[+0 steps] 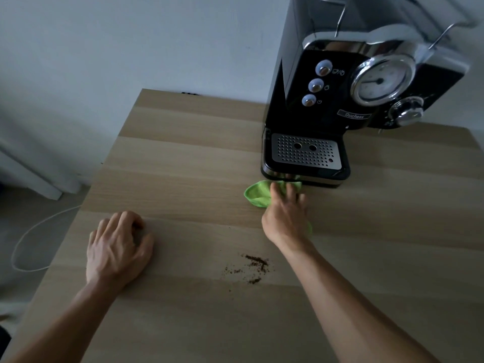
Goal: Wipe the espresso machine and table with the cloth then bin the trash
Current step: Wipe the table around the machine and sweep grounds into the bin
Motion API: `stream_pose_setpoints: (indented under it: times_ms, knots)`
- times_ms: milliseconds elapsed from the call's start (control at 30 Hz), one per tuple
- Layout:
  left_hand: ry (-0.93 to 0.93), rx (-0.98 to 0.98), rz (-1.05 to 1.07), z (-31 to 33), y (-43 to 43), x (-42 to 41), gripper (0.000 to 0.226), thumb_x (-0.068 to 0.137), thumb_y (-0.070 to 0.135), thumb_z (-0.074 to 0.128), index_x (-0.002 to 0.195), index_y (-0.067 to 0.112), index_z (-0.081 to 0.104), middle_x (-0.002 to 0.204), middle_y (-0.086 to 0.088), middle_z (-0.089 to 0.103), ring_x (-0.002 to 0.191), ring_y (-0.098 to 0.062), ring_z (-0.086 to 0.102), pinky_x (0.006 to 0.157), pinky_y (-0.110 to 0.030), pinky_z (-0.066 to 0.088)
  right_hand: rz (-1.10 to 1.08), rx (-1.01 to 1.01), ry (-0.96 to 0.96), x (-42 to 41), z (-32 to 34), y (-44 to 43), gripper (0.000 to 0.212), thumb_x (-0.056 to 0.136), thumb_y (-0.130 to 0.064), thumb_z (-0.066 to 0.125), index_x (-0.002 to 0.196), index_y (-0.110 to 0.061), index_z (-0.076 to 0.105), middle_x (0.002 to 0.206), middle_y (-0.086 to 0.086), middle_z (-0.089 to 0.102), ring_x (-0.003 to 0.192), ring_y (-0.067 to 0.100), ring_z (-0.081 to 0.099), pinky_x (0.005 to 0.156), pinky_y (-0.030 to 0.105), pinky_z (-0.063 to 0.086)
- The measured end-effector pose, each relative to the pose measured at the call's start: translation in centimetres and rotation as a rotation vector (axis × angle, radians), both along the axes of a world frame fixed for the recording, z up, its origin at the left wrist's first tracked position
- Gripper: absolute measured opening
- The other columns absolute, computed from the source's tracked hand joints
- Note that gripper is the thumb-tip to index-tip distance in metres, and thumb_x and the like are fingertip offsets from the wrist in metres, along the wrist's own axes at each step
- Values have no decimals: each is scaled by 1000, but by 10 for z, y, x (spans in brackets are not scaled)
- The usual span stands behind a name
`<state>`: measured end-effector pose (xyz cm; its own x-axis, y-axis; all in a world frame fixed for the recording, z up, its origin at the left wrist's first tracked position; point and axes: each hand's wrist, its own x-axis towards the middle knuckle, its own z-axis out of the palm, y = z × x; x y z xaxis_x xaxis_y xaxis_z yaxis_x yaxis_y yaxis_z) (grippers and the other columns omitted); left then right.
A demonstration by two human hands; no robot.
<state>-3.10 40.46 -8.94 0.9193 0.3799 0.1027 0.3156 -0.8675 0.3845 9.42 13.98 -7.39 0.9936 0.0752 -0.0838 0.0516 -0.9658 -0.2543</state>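
Green cloth [258,193] under right hand [285,213] — fingers spread flat.

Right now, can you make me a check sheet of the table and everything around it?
Surface: light wooden table, not yet clean.
Job's things: black espresso machine stands at the back right; green cloth lies on the table right in front of its base; no bin seen.
Clutter: brown coffee grounds scattered on the table between the two arms.
Hands: left hand rests on the table, fingers loosely curled, holding nothing; right hand presses on the cloth.
Cables: white cable loops on the floor left of the table.
Surroundings: plain pale wall behind the table.
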Motion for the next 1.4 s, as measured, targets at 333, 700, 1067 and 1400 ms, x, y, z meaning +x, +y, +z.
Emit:
stream_pose_setpoints:
  times_ms: [333, 700, 1067, 1400]
  knots:
    - [10, 7, 13, -1, 0, -1, 35, 67, 49, 40, 87, 22, 49, 87, -2, 53, 88, -30, 48, 75, -41, 36, 317, 299, -219, 16, -18, -51, 53, 80, 5, 46, 129, -13, 55, 135, 9, 53, 119, 32, 52, 97, 53, 44]
    - [3, 14, 3, -4, -1, -1, 38, 67, 49, 39, 90, 21, 50, 90, -4, 54, 90, -31, 48, 77, -42, 36, 315, 175, -11, -13, -27, 3, 59, 93, -8, 44, 145, -31, 27, 157, -1, 14, 145, 25, 9, 116, 52, 11]
    - [10, 28, 0, -5, -16, -23, 39, 69, 48, 37, 92, 19, 51, 90, -5, 55, 88, -29, 47, 76, -41, 38, 813, 260, 140, -15, -18, -16, 50, 89, -1, 36, 127, -27, 56, 146, -5, 38, 141, 26, 25, 116, 47, 14]
    - [14, -11, 130, -4, -44, -42, 23, 72, 34, 46, 90, 21, 49, 92, -4, 56, 90, -27, 47, 77, -38, 36, 740, 307, 38, -83, -28, 16, 56, 80, -19, 24, 119, -29, 64, 139, 4, 51, 130, 39, 41, 102, 56, 30]
